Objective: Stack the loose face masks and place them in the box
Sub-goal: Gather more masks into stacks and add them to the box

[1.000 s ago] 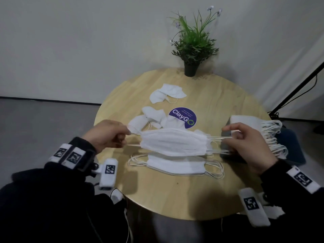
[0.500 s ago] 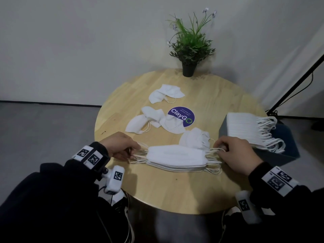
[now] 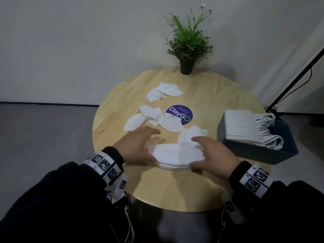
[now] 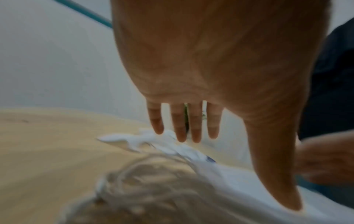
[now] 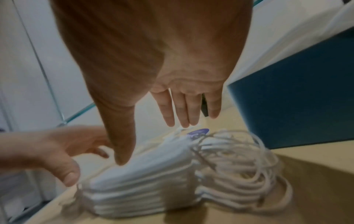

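A stack of white face masks (image 3: pixel 177 156) lies on the round wooden table (image 3: pixel 168 190) near its front. My left hand (image 3: pixel 147 144) is spread open over the stack's left end, and the thumb lies along it. My right hand (image 3: pixel 205 153) is open over the right end. In the right wrist view its thumb tip touches the top of the stack (image 5: pixel 145 181), and the ear loops (image 5: pixel 239 166) bunch beside it. Several loose masks (image 3: pixel 145 116) lie further back. The dark blue box (image 3: pixel 254 151) at the right holds a tall pile of masks (image 3: pixel 243 127).
A potted plant (image 3: pixel 188 50) stands at the table's far edge. A purple round sticker (image 3: pixel 180 114) marks the table's middle, partly under a loose mask. One more loose mask (image 3: pixel 192 135) lies between the stack and the box. A black stand leg (image 3: pixel 298 76) slants at the right.
The mask stretched by its ear loops came down onto the stack. Both hands let go of the loops, opened, and now bracket the stack's ends.
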The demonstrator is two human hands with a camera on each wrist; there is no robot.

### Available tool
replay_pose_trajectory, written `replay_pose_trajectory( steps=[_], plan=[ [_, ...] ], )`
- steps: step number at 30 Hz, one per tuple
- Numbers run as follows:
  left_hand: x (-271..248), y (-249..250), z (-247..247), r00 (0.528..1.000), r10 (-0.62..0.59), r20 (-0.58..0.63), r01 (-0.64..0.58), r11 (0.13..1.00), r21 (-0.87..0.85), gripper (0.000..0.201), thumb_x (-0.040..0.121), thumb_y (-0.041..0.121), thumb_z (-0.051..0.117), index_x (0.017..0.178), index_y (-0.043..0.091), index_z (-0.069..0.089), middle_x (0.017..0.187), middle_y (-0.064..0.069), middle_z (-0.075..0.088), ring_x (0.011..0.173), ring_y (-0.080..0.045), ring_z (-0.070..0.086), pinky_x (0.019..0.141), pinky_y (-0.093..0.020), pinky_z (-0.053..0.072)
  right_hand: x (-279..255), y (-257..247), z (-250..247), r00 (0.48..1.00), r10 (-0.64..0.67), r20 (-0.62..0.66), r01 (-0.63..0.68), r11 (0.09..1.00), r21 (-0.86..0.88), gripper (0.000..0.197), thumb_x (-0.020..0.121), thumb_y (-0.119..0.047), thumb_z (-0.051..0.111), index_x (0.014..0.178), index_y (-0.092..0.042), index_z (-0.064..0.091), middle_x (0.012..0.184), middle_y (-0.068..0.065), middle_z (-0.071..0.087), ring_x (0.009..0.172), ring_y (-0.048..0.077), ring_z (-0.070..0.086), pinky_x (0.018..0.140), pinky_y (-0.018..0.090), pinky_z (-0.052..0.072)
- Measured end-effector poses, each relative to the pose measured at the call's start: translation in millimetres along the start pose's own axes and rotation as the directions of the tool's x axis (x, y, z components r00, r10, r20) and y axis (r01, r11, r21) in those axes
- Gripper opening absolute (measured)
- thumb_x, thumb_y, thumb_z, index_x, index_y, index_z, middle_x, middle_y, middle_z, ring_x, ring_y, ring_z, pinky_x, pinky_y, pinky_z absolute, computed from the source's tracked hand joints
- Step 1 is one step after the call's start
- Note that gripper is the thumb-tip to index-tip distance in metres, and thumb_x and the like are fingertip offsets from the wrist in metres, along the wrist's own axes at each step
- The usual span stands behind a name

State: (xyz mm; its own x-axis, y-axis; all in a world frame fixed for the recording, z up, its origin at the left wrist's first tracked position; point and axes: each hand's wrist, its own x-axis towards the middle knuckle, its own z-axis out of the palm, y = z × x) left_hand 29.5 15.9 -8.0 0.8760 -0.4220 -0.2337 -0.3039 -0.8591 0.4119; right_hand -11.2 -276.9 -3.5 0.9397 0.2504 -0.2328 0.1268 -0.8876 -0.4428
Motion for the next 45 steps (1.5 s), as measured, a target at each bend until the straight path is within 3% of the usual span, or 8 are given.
replay_pose_trajectory(
  steps=[5,10,14,20,27,30,34,45],
  plan=[
    [9,20,33,0.986,0.061,0.156,-0.092,0.975,0.202,0.116,0.068,0.032,0.08,0.163,0.031,0.013,0.151,0.004,0.044,0.131,-0.021,0.049,0.104,-0.038,0.046,10,-12,26,0.99,-0.006,0.139,0.037,0.975,-0.219,0.098,0.078,-0.04,0.079,0.159,-0.023,0.026,0.151,0.002,0.048,0.134,0.025,0.05,0.109,0.038,0.044],
    [15,12,30,0.993,0.081,0.081,-0.095,0.979,0.181,0.065,0.075,0.027,0.078,0.136,0.028,0.054,0.114,0.004,0.062,0.108,-0.021,0.061,0.086,-0.037,0.052,21,-8,36,0.997,-0.067,0.036,0.074,0.962,-0.262,0.079,0.087,-0.025,0.07,0.155,-0.028,0.03,0.142,0.001,0.054,0.128,0.025,0.055,0.1,0.037,0.045],
    [11,5,31,0.994,0.042,0.1,-0.054,0.991,0.121,0.084,0.067,0.027,0.08,0.142,0.032,0.043,0.121,0.008,0.059,0.109,-0.017,0.059,0.089,-0.038,0.054,20,-6,34,0.997,-0.028,0.07,0.04,0.983,-0.18,0.096,0.075,-0.029,0.081,0.156,-0.031,0.028,0.142,-0.002,0.054,0.126,0.024,0.056,0.098,0.04,0.051],
    [11,7,34,0.994,0.096,0.054,-0.106,0.972,0.211,0.061,0.079,0.035,0.077,0.135,0.03,0.054,0.115,0.005,0.063,0.108,-0.021,0.063,0.087,-0.037,0.053,22,-7,37,0.997,-0.036,0.068,0.05,0.975,-0.217,0.079,0.079,-0.029,0.075,0.149,-0.031,0.038,0.134,-0.002,0.061,0.12,0.023,0.06,0.092,0.038,0.052],
    [8,6,23,0.962,0.009,0.271,-0.012,1.0,0.008,0.111,0.066,0.075,0.08,0.156,0.038,0.028,0.135,0.011,0.047,0.123,-0.013,0.046,0.106,-0.037,0.043,22,-4,35,0.983,0.0,0.183,0.025,0.991,-0.13,0.107,0.068,-0.053,0.086,0.156,-0.028,0.03,0.142,-0.001,0.047,0.129,0.022,0.047,0.105,0.038,0.046],
    [14,1,18,0.971,0.022,0.237,-0.013,0.999,-0.039,0.076,0.085,0.069,0.063,0.148,0.028,0.048,0.135,0.001,0.057,0.124,-0.022,0.053,0.107,-0.041,0.042,25,-4,31,0.987,0.033,0.158,-0.035,0.999,0.011,0.097,0.079,-0.069,0.072,0.156,-0.023,0.036,0.149,0.002,0.048,0.135,0.023,0.047,0.108,0.036,0.04],
    [14,3,30,0.962,0.002,0.272,-0.019,0.998,0.058,0.06,0.085,0.052,0.071,0.138,0.028,0.056,0.118,0.001,0.056,0.107,-0.022,0.057,0.093,-0.041,0.049,29,-3,28,0.98,0.04,0.194,-0.028,0.998,-0.062,0.077,0.088,-0.051,0.071,0.152,-0.019,0.044,0.146,0.005,0.051,0.132,0.023,0.049,0.105,0.031,0.039],
    [6,19,31,0.984,0.175,-0.007,-0.175,0.984,-0.015,0.044,0.082,0.033,0.079,0.115,0.023,0.05,0.112,0.006,0.055,0.091,-0.018,0.057,0.078,-0.037,0.048,20,-13,25,0.996,-0.081,0.025,0.084,0.974,-0.211,0.058,0.079,-0.048,0.074,0.126,-0.029,0.047,0.12,-0.001,0.048,0.114,0.025,0.046,0.09,0.039,0.043]
  ],
)
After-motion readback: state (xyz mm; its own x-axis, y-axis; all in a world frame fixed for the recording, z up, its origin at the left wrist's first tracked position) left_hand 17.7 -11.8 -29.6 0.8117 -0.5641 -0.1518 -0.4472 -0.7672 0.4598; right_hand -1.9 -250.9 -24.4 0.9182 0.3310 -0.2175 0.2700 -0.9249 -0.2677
